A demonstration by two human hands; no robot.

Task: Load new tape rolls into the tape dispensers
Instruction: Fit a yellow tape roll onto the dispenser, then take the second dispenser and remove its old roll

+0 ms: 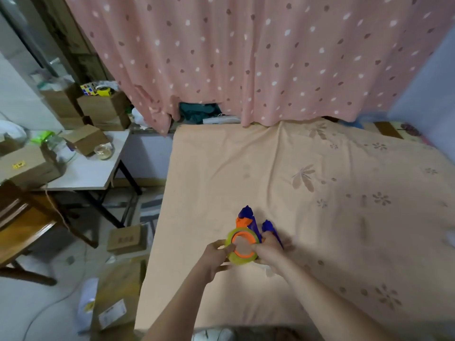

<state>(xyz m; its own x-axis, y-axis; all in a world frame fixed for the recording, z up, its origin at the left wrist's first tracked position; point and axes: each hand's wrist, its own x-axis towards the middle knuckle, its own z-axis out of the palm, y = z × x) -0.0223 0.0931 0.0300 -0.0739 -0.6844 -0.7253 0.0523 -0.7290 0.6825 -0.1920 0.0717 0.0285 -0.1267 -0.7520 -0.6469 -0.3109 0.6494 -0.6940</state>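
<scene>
1. The left hand [218, 252] and the right hand [267, 249] each held a grip on the tape roll [242, 248] — a yellow-green ring between them, over the bed [320, 193].
2. The roll sat on the orange hub of a blue tape dispenser [251, 222], just beyond both grips.
3. Judgement: loading of this dispenser was nearly seated — threading not visible.
4. A second blue dispenser [270, 230] lay beside the right grip; its state could not be told.

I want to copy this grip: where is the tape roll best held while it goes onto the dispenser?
By its yellow-green outer rim, from opposite sides, as the left hand and right hand do. That leaves the tape roll's round centre clear.
</scene>
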